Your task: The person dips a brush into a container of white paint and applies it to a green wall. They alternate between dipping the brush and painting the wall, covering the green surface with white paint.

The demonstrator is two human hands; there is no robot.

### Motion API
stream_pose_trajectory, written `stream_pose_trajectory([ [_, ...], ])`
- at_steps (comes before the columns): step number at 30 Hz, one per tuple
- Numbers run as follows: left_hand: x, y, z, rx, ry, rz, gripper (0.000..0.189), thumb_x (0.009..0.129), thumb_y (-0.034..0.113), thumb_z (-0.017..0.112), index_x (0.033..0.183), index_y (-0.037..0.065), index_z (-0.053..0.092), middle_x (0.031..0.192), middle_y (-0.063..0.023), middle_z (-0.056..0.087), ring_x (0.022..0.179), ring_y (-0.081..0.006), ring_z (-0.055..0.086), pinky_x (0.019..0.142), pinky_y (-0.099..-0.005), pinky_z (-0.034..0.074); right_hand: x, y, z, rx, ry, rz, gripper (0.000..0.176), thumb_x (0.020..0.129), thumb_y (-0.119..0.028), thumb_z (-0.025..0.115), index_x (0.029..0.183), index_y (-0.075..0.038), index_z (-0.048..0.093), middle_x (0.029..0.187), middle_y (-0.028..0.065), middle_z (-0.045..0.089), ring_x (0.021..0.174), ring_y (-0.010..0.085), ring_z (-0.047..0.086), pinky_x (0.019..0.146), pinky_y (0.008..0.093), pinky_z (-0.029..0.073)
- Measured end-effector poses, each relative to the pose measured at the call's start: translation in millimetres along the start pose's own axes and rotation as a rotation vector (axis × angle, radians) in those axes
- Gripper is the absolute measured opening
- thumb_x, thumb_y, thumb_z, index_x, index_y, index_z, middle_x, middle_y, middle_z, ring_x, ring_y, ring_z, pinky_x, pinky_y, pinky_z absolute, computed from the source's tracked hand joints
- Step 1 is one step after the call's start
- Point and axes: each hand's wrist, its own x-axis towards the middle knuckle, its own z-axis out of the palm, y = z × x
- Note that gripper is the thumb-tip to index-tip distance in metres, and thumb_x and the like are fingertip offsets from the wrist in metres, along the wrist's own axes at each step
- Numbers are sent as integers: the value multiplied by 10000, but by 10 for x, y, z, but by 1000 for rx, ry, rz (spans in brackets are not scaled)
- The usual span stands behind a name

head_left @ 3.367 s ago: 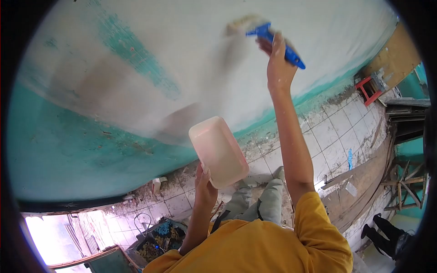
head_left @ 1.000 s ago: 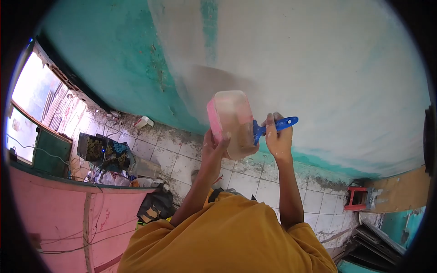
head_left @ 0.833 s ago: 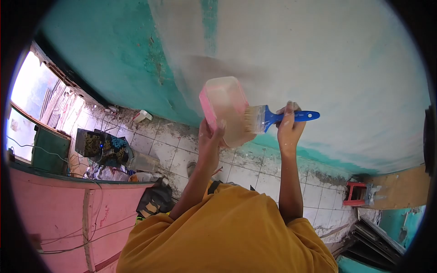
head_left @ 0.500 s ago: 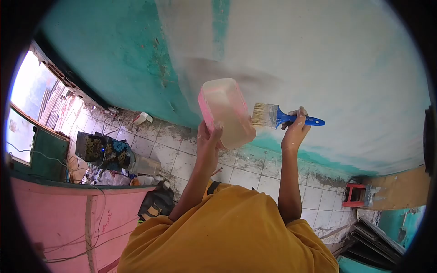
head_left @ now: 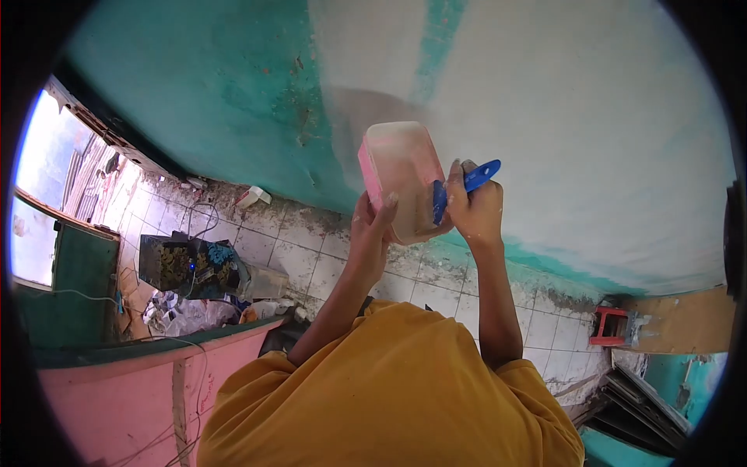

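My left hand (head_left: pixel 372 233) is closed on the near left side of a pink plastic container (head_left: pixel 401 167), tilted so its inside shows, with whitish smears in it. My right hand (head_left: pixel 476 204) grips the handle of a blue paintbrush (head_left: pixel 481 175) at the container's right edge. The brush's bristles are hidden, with its blue lower part over the container's inside. Behind both is a wall (head_left: pixel 560 124) with white paint over green.
A pink partition (head_left: pixel 117 405) stands at lower left, near a dark patterned object (head_left: pixel 175 265) and plastic bags (head_left: pixel 191 311). A red stool (head_left: pixel 609 326) is at the right on the tiled floor (head_left: pixel 292 253). Stacked dark panels (head_left: pixel 638 412) lie at lower right.
The brush has moved left from beside the container to its inside edge, and its handle now tilts up to the right. The container appears slightly farther right and higher in view.
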Motion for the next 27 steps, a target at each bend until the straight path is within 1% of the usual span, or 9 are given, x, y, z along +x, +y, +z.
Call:
stream_pose_trajectory([
  [4, 165, 146, -250, -6, -47, -86, 588, 989, 284, 551, 1420, -35, 311, 1394, -148, 461, 1291, -224, 480, 1019, -382, 452, 105, -147, 172, 132, 155, 147, 302, 956, -214, 515, 736, -9, 550, 574, 150, 591, 517, 300, 629, 501, 367, 461],
  [9, 336, 301, -478, 3, -76, -130, 601, 983, 307, 563, 1415, -32, 319, 1353, -136, 492, 1234, -204, 523, 964, -360, 485, 263, -129, 371, 79, 219, 115, 320, 965, -216, 514, 733, 1, 560, 593, 151, 618, 538, 283, 643, 510, 356, 469],
  [11, 402, 321, -569, 19, -83, -135, 602, 980, 315, 570, 1409, -30, 326, 1331, -133, 506, 1204, -195, 544, 940, -351, 497, 325, -130, 438, 103, 282, 68, 400, 1007, -252, 487, 719, 15, 560, 569, 66, 556, 499, 109, 529, 477, 278, 410],
  [12, 427, 365, -582, 18, -92, -153, 604, 973, 318, 582, 1399, -30, 333, 1306, -131, 517, 1170, -186, 562, 918, -339, 505, 364, -152, 446, 98, 292, 69, 400, 1007, -252, 487, 719, 15, 560, 569, 66, 556, 499, 109, 529, 477, 278, 410],
  [14, 464, 434, -598, 18, -113, -175, 607, 966, 322, 595, 1389, -30, 340, 1280, -129, 529, 1135, -177, 581, 895, -327, 513, 467, -195, 431, 22, 253, 139, 345, 974, -236, 516, 730, 2, 566, 597, 153, 622, 555, 297, 653, 514, 357, 479],
  [17, 496, 487, -616, 54, -114, -176, 601, 959, 317, 609, 1371, -36, 348, 1248, -131, 541, 1102, -173, 593, 871, -315, 520, 597, -187, 425, -107, 256, 25, 345, 976, -234, 514, 727, -1, 565, 596, 151, 618, 545, 319, 640, 512, 367, 481],
  [21, 587, 499, -645, 20, -124, -225, 728, 912, 298, 683, 1399, -81, 297, 1312, -157, 500, 1207, -209, 524, 997, -346, 449, 769, -257, 379, -149, 266, 4, 347, 978, -237, 510, 724, -5, 559, 582, 148, 607, 530, 339, 621, 502, 385, 476],
  [24, 680, 495, -660, 15, -133, -246, 716, 910, 298, 684, 1394, -76, 310, 1302, -152, 506, 1194, -209, 532, 983, -344, 458, 847, -131, 380, -208, 253, 19, 399, 1003, -274, 488, 746, 18, 575, 605, 158, 628, 534, 263, 634, 519, 351, 471],
  [27, 764, 478, -678, 21, -155, -272, 698, 908, 301, 688, 1384, -67, 332, 1287, -143, 514, 1177, -204, 539, 954, -342, 478, 894, 20, 390, -256, 361, -22, 379, 985, -256, 499, 704, -5, 541, 554, 157, 579, 512, 351, 600, 498, 414, 456],
])
